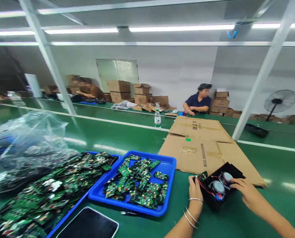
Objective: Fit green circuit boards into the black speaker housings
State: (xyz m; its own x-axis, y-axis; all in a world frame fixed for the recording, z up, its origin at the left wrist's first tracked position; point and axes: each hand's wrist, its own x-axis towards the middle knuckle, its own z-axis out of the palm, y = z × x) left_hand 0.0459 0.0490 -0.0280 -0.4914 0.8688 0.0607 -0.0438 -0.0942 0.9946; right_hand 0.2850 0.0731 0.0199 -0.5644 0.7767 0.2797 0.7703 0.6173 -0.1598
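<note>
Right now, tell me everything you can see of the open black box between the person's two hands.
The open black rectangular box, plastic in look, sits at a slant, its open side facing the camera. Inside are two round silvery discs resembling speakers, with red wires and a small blue and red part. The left hand is at its left side, near a green circuit board; the right hand appears to touch the right disc. Whether the box rests on anything is unclear.

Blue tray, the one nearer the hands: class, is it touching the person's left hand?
Apart. The head view shows a strip of green tabletop between the right rim of the blue tray and the left hand.
</note>
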